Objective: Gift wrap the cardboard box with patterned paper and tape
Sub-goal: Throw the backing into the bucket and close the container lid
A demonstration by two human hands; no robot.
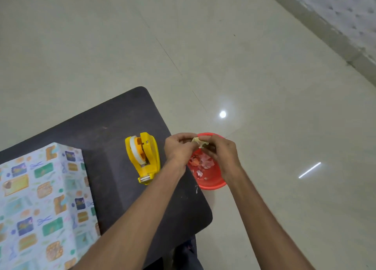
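Note:
The box wrapped in patterned paper (42,204) stands at the left on the dark table (105,127). A yellow tape dispenser (142,157) lies on the table to its right. Both hands are held together past the table's right edge, above a red bowl (211,180) on the floor. My left hand (179,149) and my right hand (221,155) pinch a small crumpled scrap of tape (200,142) between their fingertips.
The red bowl holds several scraps of paper and tape (203,163). Pale glossy floor tiles (264,86) stretch beyond the table, with a wall base at the upper right. The table's right edge (203,200) runs under my left forearm.

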